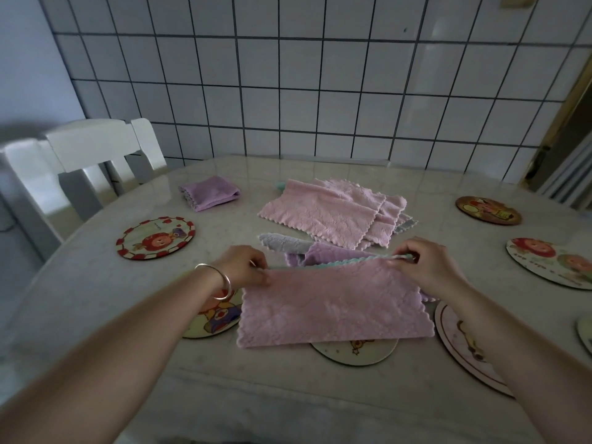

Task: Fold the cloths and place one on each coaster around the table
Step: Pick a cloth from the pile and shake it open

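Progress check from my end: barely started, I'd say. One folded purple cloth [209,192] sits near the far-left part of the bench [96,315], but it's lying on the bare top beside the red-rimmed coaster [156,238], not on it, so I wouldn't count any coaster as served yet. A loose pile of pink cloths [333,213] is in the middle toward the far edge, and a grey and purple cloth [298,248] lies just in front of it, unfolded. That leaves most of the folding to do.

Coasters I can see: the red-rimmed one on the left, a dark one [488,210] at the far right, a pale one [549,261] by the right edge, a big one [464,344] under my right forearm, one [355,352] poking out from under the cloth I'm working on, and one [211,318] half hidden by my left wrist. A sliver of another shows at the right edge of the view.

Hands: both are busy with the pink cloth [333,309] near the front edge. My left hand [246,265] pinches its far-left corner, my right hand [423,261] pinches the far-right corner, fingers curled tight on the scalloped edge. The cloth looks doubled over, teal underside peeking along the top, so I reckon that's the first fold.
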